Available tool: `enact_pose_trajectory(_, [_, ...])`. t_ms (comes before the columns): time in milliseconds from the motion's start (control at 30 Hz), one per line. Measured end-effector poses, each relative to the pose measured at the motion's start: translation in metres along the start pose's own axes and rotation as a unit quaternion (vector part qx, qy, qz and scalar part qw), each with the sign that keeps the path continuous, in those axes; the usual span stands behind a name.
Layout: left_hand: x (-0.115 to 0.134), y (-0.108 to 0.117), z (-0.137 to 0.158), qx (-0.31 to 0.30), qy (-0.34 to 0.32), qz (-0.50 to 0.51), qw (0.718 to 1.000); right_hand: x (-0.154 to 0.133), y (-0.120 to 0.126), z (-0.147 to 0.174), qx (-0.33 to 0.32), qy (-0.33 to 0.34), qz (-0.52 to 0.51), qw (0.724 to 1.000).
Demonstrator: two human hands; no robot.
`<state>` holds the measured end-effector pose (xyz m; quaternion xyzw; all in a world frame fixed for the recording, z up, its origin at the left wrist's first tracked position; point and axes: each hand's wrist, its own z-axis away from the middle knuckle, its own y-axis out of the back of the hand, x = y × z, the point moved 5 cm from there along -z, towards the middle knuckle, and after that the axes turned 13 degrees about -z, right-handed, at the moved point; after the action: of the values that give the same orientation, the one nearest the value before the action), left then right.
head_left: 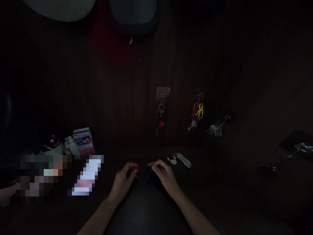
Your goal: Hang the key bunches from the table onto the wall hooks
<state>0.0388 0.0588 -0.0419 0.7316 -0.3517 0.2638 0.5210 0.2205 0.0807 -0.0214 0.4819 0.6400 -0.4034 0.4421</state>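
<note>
My left hand [123, 179] hovers low over the dark surface, its fingers curved and a gap showing between thumb and fingers, with nothing visible in it. Across from it, my right hand [164, 174] pinches a small dark blue object [148, 173] between thumb and fingertips. The dim light hides what kind of thing it is. Beyond my right hand lies a silver pocketknife-like piece [184, 160] with a ring at one end, beside a small white tag [172, 160].
Key bunches [160, 114] hang from hooks on the dark back panel, one with red and yellow straps [198, 111], another of plain keys [216, 130]. At left stand a purple-and-white box [83, 140] and a pixelated bright patch [87, 175]. Caps [134, 14] hang above.
</note>
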Motion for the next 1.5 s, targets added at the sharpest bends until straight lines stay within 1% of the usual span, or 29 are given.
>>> enact_pose_trajectory(67, [-0.005,-0.002,-0.001,-0.011,0.022,0.018,1.0,-0.002,0.009,-0.005,0.045,-0.024,-0.049,0.998])
enact_pose_trajectory(133, [-0.008,-0.004,-0.002,-0.018,0.03,0.03,0.999,-0.006,0.017,-0.011,0.076,-0.028,-0.08,0.993])
enact_pose_trajectory(267, [-0.009,-0.006,-0.002,-0.031,0.037,0.035,0.998,-0.025,0.027,-0.027,0.11,-0.009,-0.14,0.984])
enact_pose_trajectory(400, [-0.009,-0.007,-0.003,-0.047,0.053,0.039,0.997,-0.054,0.037,-0.047,0.165,0.009,-0.189,0.968])
enact_pose_trajectory(500, [-0.01,-0.007,-0.004,-0.046,0.056,0.043,0.996,-0.078,0.042,-0.066,0.188,0.063,-0.185,0.963])
enact_pose_trajectory(667, [-0.013,-0.01,-0.006,-0.045,0.053,0.048,0.996,-0.105,0.047,-0.104,0.191,0.117,-0.188,0.956])
enact_pose_trajectory(767, [-0.014,-0.012,-0.007,-0.059,0.062,0.055,0.995,-0.121,0.048,-0.124,0.195,0.163,-0.148,0.956])
enact_pose_trajectory(833, [-0.015,-0.013,-0.007,-0.069,0.074,0.057,0.993,-0.13,0.048,-0.135,0.203,0.177,-0.126,0.955])
enact_pose_trajectory(900, [-0.015,-0.013,-0.008,-0.076,0.08,0.058,0.992,-0.137,0.046,-0.144,0.207,0.176,-0.126,0.954])
enact_pose_trajectory(1033, [-0.014,-0.011,-0.009,-0.078,0.085,0.057,0.992,-0.147,0.039,-0.157,0.194,0.179,-0.139,0.955])
enact_pose_trajectory(1133, [-0.011,-0.01,-0.009,-0.074,0.087,0.058,0.992,-0.15,0.036,-0.164,0.197,0.168,-0.133,0.957])
enact_pose_trajectory(1267, [-0.009,-0.009,-0.008,-0.068,0.088,0.061,0.992,-0.147,0.035,-0.169,0.22,0.149,-0.128,0.955])
enact_pose_trajectory(1367, [-0.009,-0.01,-0.009,-0.071,0.086,0.061,0.992,-0.145,0.036,-0.171,0.24,0.138,-0.103,0.955])
enact_pose_trajectory(1433, [-0.01,-0.01,-0.009,-0.07,0.089,0.06,0.992,-0.143,0.037,-0.172,0.252,0.14,-0.082,0.954])
enact_pose_trajectory(1500, [-0.012,-0.01,-0.009,-0.071,0.092,0.06,0.991,-0.142,0.038,-0.172,0.265,0.155,-0.069,0.949])
